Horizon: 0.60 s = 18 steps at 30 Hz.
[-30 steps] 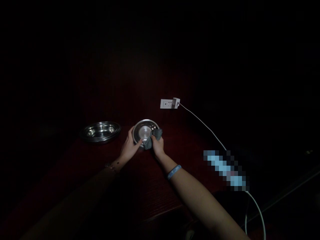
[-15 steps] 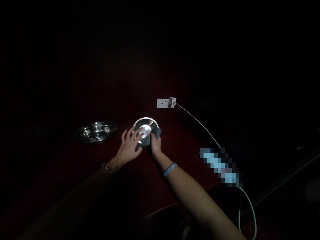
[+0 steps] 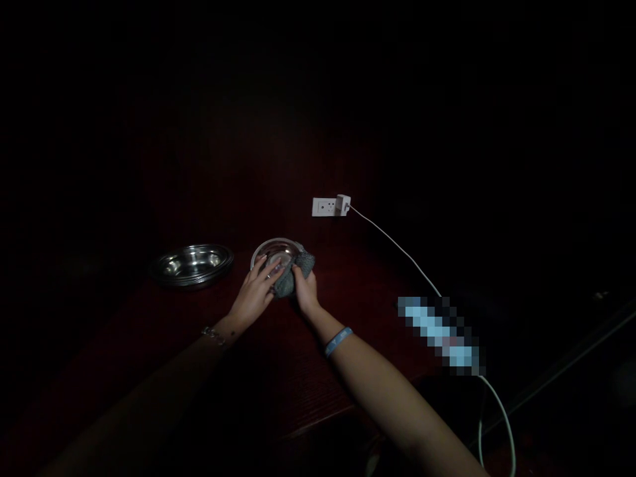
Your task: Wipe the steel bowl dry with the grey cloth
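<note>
On my feed the dark red wooden surface (image 3: pixel 293 377) runs away from the person under low light, with both forearms reaching in from the bottom of the frame. A white wall socket (image 3: pixel 322 207) with a plug (image 3: pixel 342 204) sits beyond the hands, and its white cable (image 3: pixel 397 249) runs off to the right, past a pixelated blue object (image 3: pixel 440 334). A stack of steel bowls (image 3: pixel 191 265) lies to the left, well apart from the hands.

Between the hands is a single steel bowl (image 3: pixel 272 252). It is round, so it has no long axis to line up with, and I can't tell whether it rests on the surface. The left hand (image 3: pixel 254 293) is partly open, its fingers spread across the bowl's near side, though I can't tell how firm that hold is. The right hand (image 3: pixel 305 291), nearer the bowl's right side, is closed on a grey cloth (image 3: pixel 287 279), pressing it against the bowl.
</note>
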Each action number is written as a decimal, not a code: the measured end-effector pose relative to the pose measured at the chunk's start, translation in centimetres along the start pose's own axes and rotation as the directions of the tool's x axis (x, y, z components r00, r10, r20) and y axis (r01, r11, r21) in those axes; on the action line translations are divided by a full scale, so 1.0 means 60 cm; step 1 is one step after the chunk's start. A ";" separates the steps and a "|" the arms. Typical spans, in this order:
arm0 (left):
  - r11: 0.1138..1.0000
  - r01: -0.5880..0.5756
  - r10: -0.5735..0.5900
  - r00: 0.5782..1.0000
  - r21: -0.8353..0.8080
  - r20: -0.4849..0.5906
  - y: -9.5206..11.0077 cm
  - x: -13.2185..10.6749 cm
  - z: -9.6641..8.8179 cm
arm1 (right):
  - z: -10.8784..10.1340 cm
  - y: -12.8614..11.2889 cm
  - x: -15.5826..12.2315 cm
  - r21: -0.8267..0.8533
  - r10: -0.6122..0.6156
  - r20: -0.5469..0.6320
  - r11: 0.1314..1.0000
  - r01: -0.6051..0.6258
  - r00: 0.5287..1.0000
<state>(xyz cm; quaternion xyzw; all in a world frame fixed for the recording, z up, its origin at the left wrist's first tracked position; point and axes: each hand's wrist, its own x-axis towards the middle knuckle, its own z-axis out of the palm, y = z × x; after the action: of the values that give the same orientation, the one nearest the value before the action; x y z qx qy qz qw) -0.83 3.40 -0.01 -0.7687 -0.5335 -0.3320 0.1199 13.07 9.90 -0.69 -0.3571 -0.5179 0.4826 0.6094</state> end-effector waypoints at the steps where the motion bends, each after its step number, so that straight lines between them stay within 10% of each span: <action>1: 1.000 -0.007 0.007 1.000 -0.002 -0.002 -0.002 0.000 0.001 | 0.001 -0.003 -0.002 0.008 0.002 0.008 1.000 -0.002 1.000; 18: 0.873 0.028 -0.054 0.998 -0.487 -0.040 -0.013 0.007 0.013 | 0.016 -0.035 -0.015 0.282 0.123 0.121 0.947 -0.153 0.985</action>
<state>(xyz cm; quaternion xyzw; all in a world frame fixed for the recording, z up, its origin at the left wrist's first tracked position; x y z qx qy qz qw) -1.17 4.44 -0.47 -0.7538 -0.4456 -0.4778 -0.0701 12.57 8.38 1.23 -0.2742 -0.4456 0.6122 0.5928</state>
